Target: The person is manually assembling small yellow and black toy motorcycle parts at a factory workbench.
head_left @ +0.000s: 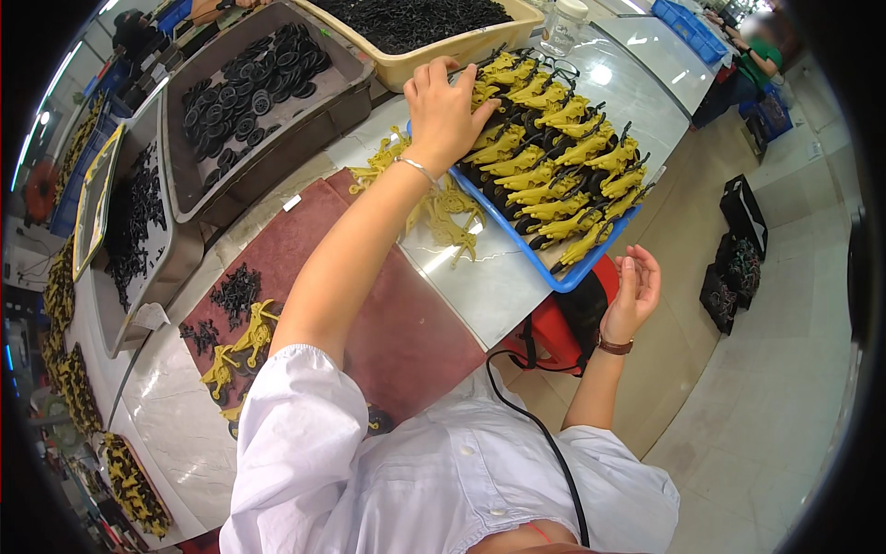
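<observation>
My left hand (441, 113) reaches to the far left corner of a blue tray (503, 222). Its bent fingers and thumb close around a yellow toy motorcycle (481, 90) at the end of a row; the palm side is hidden. Several rows of yellow-and-black toy motorcycles (554, 157) fill this tray. My right hand (635, 294) is off the tray's near right corner, loosely curled with the thumb apart, and nothing shows in it. Under my left forearm lie loose yellow plastic toy frames (448, 217) on the table.
Left of the tray stand a grey bin of black wheels (360, 69), a cream bin of small black parts (524, 20) and another grey bin (185, 254). A maroon mat (406, 323) carries black pieces (237, 294) and partly built toys (251, 337). A red stool (558, 337) stands below the tray.
</observation>
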Available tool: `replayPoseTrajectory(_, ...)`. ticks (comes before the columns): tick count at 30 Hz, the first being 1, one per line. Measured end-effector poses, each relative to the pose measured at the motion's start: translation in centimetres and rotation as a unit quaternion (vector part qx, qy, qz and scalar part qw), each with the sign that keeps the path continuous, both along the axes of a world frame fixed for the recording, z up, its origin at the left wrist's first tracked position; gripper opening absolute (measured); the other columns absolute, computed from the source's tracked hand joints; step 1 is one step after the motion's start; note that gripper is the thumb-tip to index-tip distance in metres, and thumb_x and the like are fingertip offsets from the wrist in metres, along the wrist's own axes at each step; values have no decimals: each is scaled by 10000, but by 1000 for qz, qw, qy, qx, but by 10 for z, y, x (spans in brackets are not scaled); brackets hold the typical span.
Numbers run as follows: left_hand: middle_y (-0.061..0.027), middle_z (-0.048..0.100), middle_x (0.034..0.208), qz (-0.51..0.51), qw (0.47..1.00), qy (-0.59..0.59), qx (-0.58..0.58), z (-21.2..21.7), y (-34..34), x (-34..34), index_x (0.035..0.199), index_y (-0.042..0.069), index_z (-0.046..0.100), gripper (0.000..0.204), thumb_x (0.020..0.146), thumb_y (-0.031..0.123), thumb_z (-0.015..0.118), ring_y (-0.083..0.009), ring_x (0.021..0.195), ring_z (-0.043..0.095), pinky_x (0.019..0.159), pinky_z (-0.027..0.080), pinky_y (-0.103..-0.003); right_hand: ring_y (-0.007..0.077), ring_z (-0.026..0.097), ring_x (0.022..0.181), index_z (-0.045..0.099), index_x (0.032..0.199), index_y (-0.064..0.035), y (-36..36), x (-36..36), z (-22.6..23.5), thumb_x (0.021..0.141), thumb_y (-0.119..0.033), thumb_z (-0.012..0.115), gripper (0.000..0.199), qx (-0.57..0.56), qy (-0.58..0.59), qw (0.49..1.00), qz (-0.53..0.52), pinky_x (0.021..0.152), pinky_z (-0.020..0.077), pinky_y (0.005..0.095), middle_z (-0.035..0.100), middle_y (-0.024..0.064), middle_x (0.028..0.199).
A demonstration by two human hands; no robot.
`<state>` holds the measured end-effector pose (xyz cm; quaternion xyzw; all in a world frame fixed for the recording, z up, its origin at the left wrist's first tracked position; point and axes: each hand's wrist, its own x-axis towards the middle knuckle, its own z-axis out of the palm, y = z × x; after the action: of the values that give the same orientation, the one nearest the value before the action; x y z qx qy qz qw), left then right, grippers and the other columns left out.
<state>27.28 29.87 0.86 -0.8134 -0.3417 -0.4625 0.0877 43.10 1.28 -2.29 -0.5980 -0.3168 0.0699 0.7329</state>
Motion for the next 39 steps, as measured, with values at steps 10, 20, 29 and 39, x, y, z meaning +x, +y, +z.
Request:
replayPoseTrajectory(10,-75,608,823,23,996,-33,-75,7,3,4,990,57,654,434,714,379,747,-254,826,570,749,365,-375,141,592,909,569,1080,23,-4,4,-6,880,-11,581,202,-3,22,1000,-1,833,494,273,611,100,1042)
replayPoseTrajectory(20,-117,630,850,31,990,43,-129,17,18,19,1073,36,654,555,739,476,706,-278,805,607,670,441,-396,149,599,896,573,1065,31,-5,3,-9,881,-15,584,190,-11,23,1000,-4,830,499,281,613,106,1031)
replayPoseTrajectory(29,-149,543,1009,21,993,57,-98,10,20,28,1095,61,649,429,889,412,514,-288,983,485,816,332,-429,150,598,898,571,1065,33,-2,4,-8,884,-17,582,188,-18,26,999,-8,833,500,275,611,103,1030)
replayPoseTrajectory(39,-116,575,1111,-141,978,40,-145,75,-45,-143,1142,39,620,337,971,245,414,-233,927,564,822,437,-320,143,596,878,568,1081,31,3,-22,-9,888,-21,585,201,10,29,999,42,812,499,264,617,113,1022)
